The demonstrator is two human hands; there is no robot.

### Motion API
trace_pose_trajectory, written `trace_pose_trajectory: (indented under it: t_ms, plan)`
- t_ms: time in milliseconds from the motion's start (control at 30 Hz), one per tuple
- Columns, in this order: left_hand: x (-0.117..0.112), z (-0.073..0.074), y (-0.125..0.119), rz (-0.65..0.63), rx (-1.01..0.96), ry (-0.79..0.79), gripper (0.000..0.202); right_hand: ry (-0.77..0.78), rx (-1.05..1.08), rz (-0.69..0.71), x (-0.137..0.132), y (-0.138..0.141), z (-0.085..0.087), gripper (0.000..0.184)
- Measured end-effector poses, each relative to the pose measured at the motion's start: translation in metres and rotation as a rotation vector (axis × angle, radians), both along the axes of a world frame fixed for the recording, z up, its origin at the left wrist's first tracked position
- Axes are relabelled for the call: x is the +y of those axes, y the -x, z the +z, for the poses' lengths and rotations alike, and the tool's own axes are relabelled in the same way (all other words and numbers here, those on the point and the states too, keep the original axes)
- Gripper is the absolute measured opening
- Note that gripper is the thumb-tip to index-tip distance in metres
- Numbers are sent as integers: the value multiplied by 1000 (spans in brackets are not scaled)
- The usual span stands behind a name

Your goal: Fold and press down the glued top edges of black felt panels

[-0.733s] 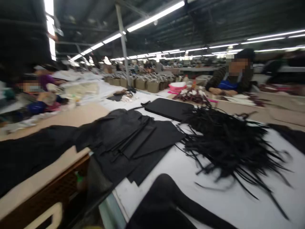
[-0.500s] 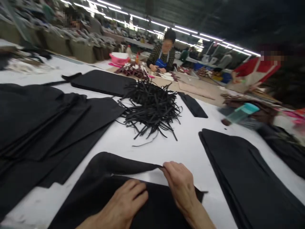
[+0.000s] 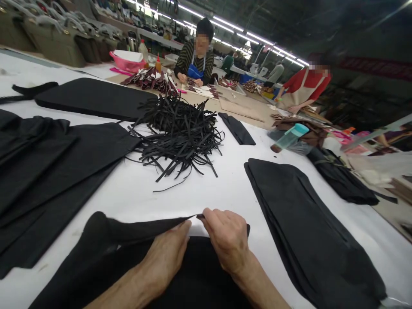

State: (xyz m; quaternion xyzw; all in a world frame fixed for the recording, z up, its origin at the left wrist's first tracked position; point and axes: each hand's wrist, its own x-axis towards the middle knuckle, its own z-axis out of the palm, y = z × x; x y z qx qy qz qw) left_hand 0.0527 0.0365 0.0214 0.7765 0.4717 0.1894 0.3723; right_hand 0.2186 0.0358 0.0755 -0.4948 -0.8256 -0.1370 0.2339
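Note:
A black sheet of fabric or leather [image 3: 206, 274] lies in front of me at the near edge of the white table. Its far edge is lifted, and white shows beneath the raised strip. My left hand [image 3: 169, 255] is closed on that edge left of the middle, its fingertips partly hidden behind the back of the hand. Close by on the right, my right hand [image 3: 227, 238] pinches the same edge between thumb and fingers. The two hands are a small gap apart.
Black pieces are stacked at left [image 3: 64, 171] and right [image 3: 299, 214]. Beyond lie a heap of thin black strips [image 3: 180, 133], a thick black slab [image 3: 90, 96] and a bottle with a turquoise lid [image 3: 289, 137]. A co-worker [image 3: 196, 60] sits across the table; another [image 3: 305, 86] is farther right.
My left hand has gone from resting on the sheet to gripping its raised edge beside my right hand. The right hand keeps its pinch. The camera view has turned rightward.

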Motion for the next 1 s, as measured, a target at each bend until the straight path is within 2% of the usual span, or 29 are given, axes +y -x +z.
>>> trace_pose_trajectory:
  t_ms: [100,167,233,333,400,467,533,633,700,767,833,1000]
  plan:
    - [3,-3,7,236,-150,234,46,-39,5,-5,-3,0,7,22]
    - [3,1,9,287,-177,308,49,-21,-2,12,-3,0,7,24]
    - [2,7,7,176,-111,291,41,1,-8,30,-4,2,5,27]
    - [-1,17,-3,-86,41,240,31,25,-23,37,-3,6,1,28]
    - [0,23,-11,-173,120,210,28,96,-38,-2,-2,7,1,28]
    - [2,26,-17,-192,173,195,22,275,-21,-80,1,3,4,23]
    - [4,27,-19,-203,191,182,16,517,61,-159,4,-7,9,13]
    - [6,26,-19,-232,215,142,15,813,223,-196,2,-34,12,26]
    - [6,25,-19,-260,229,117,16,892,283,-204,-3,-52,8,34]
    - [4,24,-19,-287,250,95,18,873,304,-215,-10,-63,-1,36]
    - [1,24,-20,-321,269,83,21,775,277,-214,-15,-66,-11,36]
    - [-15,16,-20,-455,299,-81,23,506,21,-213,-18,-46,-25,28]
